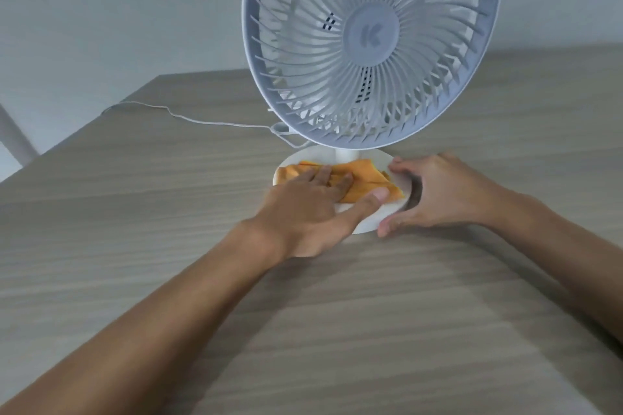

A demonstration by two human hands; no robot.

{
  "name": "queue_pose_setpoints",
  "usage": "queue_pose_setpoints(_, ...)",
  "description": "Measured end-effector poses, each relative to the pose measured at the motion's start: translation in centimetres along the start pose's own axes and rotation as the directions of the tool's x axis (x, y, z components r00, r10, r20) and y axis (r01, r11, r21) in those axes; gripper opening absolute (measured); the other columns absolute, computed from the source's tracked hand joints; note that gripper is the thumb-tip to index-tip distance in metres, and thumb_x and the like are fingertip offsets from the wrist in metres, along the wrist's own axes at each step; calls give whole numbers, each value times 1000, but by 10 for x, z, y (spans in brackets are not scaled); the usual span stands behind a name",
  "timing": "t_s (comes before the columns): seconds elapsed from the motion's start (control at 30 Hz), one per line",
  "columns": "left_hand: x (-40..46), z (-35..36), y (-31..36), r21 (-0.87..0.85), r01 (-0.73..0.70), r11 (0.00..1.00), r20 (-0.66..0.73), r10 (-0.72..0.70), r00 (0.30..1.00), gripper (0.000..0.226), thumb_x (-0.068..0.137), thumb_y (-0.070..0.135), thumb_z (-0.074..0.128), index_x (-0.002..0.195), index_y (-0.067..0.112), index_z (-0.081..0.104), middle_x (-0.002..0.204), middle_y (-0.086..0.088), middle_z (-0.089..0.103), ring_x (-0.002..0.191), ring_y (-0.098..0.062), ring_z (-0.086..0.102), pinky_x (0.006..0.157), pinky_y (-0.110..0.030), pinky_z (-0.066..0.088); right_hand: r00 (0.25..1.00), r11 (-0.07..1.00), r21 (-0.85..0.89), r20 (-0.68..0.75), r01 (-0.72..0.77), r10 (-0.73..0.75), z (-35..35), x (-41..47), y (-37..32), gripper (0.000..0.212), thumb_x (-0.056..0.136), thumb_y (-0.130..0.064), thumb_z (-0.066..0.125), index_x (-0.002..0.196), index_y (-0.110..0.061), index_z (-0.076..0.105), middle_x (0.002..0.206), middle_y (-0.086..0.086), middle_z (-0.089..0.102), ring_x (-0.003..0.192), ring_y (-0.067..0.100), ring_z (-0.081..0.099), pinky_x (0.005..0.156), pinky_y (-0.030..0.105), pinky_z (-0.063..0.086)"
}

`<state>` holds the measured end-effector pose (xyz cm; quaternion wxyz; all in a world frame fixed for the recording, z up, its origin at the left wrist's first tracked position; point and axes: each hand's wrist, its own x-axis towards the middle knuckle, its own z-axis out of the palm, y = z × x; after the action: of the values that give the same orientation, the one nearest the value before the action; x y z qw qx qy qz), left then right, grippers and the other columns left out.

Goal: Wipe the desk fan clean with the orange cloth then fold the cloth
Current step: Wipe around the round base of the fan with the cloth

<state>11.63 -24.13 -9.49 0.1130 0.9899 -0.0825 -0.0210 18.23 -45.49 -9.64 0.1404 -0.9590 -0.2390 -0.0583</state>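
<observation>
A white desk fan (371,44) stands on a wooden table, its round grille facing me above a short stem and a round white base (387,212). The orange cloth (364,175) lies crumpled on top of that base. My left hand (313,209) presses flat on the cloth, fingers spread over it and thumb on its near edge. My right hand (435,192) curls around the base's right rim, fingers on top and thumb at the front edge.
The fan's white cord (188,118) runs leftward across the wood-grain table (168,212) to its far left corner. A pale wall stands behind the table. A white bar shows past the left edge.
</observation>
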Motion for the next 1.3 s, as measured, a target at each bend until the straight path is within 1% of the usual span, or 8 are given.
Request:
queue_pose_setpoints(0.13,3,-7,-18,-34,-46,998,7,46,999,74,78,83,1,145,55,16,160,22,9,148,-3,2,117,-40,8,996,998,-45,-81,37,-41,2,6,-3,110,26,-104,53,99,-23,66,82,-14,61,89,17,61,68,23,41)
queue_pose_setpoints(0.27,13,-13,-34,15,-38,999,-9,38,999,72,82,79,0,146,51,19,161,18,12,149,-7,5,121,-44,9,993,996,-57,-94,72,-77,-1,6,-2,101,27,-105,49,79,-20,64,64,-8,64,69,16,59,69,32,53)
queue_pose_setpoints(0.6,45,-21,-52,-65,43,997,-55,-47,997,61,94,66,6,149,44,20,162,8,14,150,-16,9,119,-39,4,992,999,-12,-119,40,-41,2,6,1,102,31,-103,52,77,-12,60,63,1,60,70,19,54,63,32,48)
queue_pose_setpoints(0.8,38,-18,-56,-184,29,982,-35,-36,999,68,87,74,2,148,48,18,161,19,9,149,-5,4,120,-35,4,987,999,38,-161,25,-18,7,0,-3,95,40,-103,49,80,-18,61,66,-6,60,69,12,56,68,37,55)
queue_pose_setpoints(0.93,14,-16,-54,-182,-42,982,-23,38,999,75,83,74,2,150,44,19,160,23,7,145,6,-4,117,-27,2,987,1000,17,-160,14,-11,10,-3,-3,107,43,-104,45,102,-17,64,85,-5,69,85,20,62,77,39,56)
queue_pose_setpoints(1.07,-17,-10,-44,-176,-92,980,-25,89,996,80,76,79,6,148,47,22,159,27,7,144,9,-5,115,-22,1,993,1000,17,-120,-6,8,11,-2,-3,104,45,-103,46,106,-19,60,92,-4,70,91,22,62,80,39,55)
queue_pose_setpoints(1.13,-28,-7,-38,-157,-119,980,-44,114,993,84,73,81,6,148,47,22,159,26,7,145,7,-6,117,-21,2,994,1000,29,-108,9,-6,10,-4,-4,90,51,-96,51,105,-24,58,88,-6,69,87,21,61,76,35,54)
queue_pose_setpoints(1.3,-49,7,-23,-60,-228,972,-55,225,973,77,78,82,7,148,49,13,159,28,0,145,6,-11,122,-31,6,991,993,74,-103,88,-80,8,-5,-1,49,66,-48,70,105,-18,64,93,-5,71,93,27,65,75,31,48)
